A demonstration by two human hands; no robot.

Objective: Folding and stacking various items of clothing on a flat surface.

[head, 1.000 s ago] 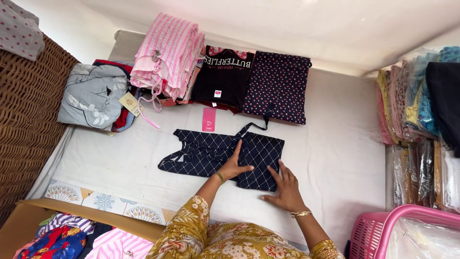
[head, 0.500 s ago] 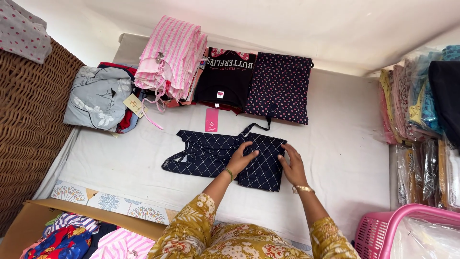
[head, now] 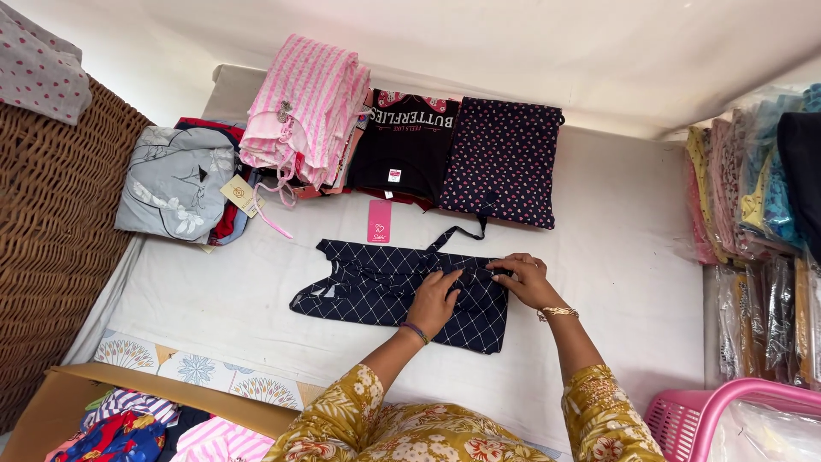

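Both hands had shifted toward the upper right part of the navy checked garment (head: 385,287) since the earlier frames, the right one coming in from the white sheet (head: 616,257) beside the cloth. That garment lay flat in the middle of the sheet, its right end folded over. The left hand (head: 438,299) rested on the fold with fingers curled down, pressing or pinching the fabric; which of the two could not be told. The right hand (head: 523,281), touching the garment's upper right edge, pinched the cloth between thumb and fingers. Just above the garment lay a pink tag (head: 379,222). Beyond it stood a black printed top (head: 406,145), a dotted dark garment (head: 503,161) and a pink striped pile (head: 304,107). Left of the garment sat a grey folded piece (head: 171,181), and below it, a cardboard box (head: 51,398).
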